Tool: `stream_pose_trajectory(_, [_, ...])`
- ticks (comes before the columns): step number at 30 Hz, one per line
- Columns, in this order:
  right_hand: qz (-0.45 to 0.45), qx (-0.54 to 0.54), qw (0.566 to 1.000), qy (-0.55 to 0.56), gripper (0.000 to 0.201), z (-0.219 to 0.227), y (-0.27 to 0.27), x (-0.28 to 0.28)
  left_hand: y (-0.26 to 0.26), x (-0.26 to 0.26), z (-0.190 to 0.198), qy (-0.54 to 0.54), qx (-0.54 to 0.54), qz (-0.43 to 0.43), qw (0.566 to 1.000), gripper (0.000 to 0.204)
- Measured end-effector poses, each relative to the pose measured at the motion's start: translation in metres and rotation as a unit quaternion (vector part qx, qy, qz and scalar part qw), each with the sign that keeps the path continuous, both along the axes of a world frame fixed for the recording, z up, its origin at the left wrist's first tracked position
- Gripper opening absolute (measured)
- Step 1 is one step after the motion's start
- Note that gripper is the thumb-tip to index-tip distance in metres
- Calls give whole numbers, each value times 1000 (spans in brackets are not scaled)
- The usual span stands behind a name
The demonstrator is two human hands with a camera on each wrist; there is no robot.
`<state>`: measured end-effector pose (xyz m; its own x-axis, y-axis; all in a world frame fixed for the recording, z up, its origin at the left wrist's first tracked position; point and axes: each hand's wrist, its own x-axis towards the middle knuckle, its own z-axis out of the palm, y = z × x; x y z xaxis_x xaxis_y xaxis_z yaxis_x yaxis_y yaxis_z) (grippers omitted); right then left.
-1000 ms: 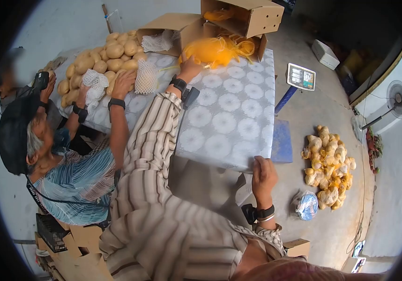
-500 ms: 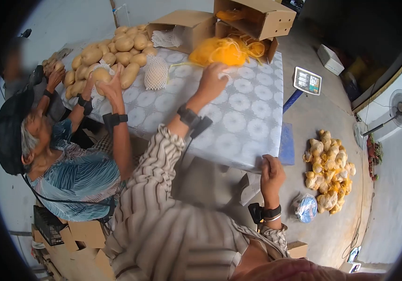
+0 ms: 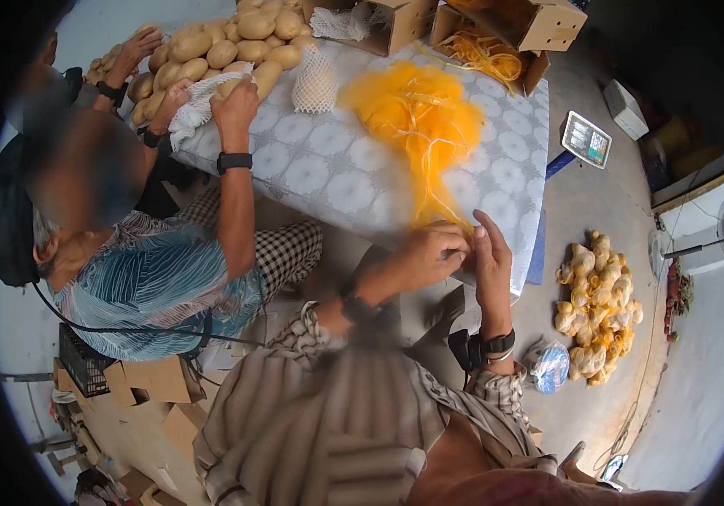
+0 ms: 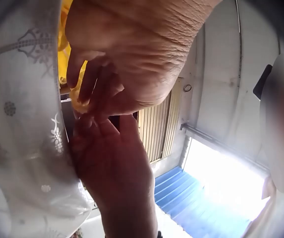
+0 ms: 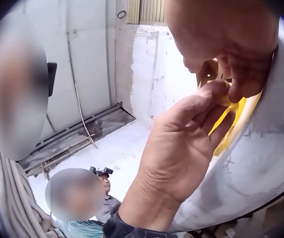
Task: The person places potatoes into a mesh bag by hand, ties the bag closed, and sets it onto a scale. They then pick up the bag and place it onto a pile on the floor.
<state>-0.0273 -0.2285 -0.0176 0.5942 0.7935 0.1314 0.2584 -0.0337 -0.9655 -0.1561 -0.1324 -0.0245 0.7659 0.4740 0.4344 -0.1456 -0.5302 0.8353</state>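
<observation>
A bundle of yellow net bags (image 3: pixel 417 105) is spread on the patterned tablecloth, and one bag is drawn out toward the table's front edge. My left hand (image 3: pixel 425 257) pinches the end of that bag between thumb and fingers. Right beside it, my right hand (image 3: pixel 493 266) has its fingertips on the same end. In the right wrist view a yellow strip of net (image 5: pixel 223 131) runs down from between the meeting fingertips. The left wrist view shows the hands fingertip to fingertip, with the held edge partly hidden.
To the left, a seated person's hands (image 3: pixel 235 105) work a white foam sleeve (image 3: pixel 193 118) over a potato beside a heap of potatoes (image 3: pixel 256 25). A sleeved potato (image 3: pixel 315 83) stands nearby. Cardboard boxes (image 3: pixel 396 25) line the back; a scale display (image 3: pixel 586 140) stands right, bagged produce (image 3: pixel 598 312) on the floor.
My left hand has come back from the yellow bundle to the front edge, pulling a net bag along. My right hand has lifted from the corner to meet it. The neighbour's potato went into a foam sleeve.
</observation>
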Motion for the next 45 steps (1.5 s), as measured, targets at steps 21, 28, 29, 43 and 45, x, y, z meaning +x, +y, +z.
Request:
stream_pose_trajectory(21, [-12, 1, 987, 159, 25, -5, -5, 5, 78, -32, 20, 128, 134, 251, 950, 86])
stream_pose_trajectory(28, [-29, 71, 974, 212, 27, -5, -32, 13, 100, 8, 24, 244, 228, 197, 922, 69])
stream_pose_trajectory(29, [-31, 72, 974, 211, 27, -1, -41, 15, 106, 12, 23, 266, 220, 195, 918, 66])
stream_pose_trajectory(43, [-276, 453, 793, 300, 40, 23, -183, 132, 185, 33, 1, 270, 248, 176, 914, 41])
stream_pose_trajectory(45, [-271, 460, 788, 307, 44, 23, -194, 138, 184, 28, 6, 274, 259, 157, 913, 43])
